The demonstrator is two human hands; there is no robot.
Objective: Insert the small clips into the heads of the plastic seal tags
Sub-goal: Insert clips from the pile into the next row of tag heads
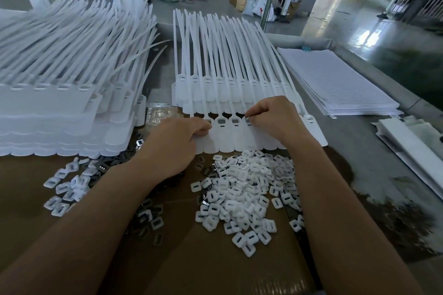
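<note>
A strip of joined white plastic seal tags [225,137] lies in front of me, heads up, with long tails running away. Two heads [221,121] between my hands show grey metal clips seated in them. My right hand [273,118] pinches a small metal clip [248,119] at the head of one tag. My left hand [177,141] rests on the strip's left end, with thumb and fingers holding a tag flap beside a head. A heap of white square caps [244,194] lies near me, and dark metal clips [143,220] are scattered under my left forearm.
A tall stack of tag strips [55,112] fills the left side. More tag strips [230,88] lie behind the working one. A pile of white sheets [335,81] sits at right. Brown cardboard [215,270] covers the bench. Boxes, a fan and a distant person stand behind.
</note>
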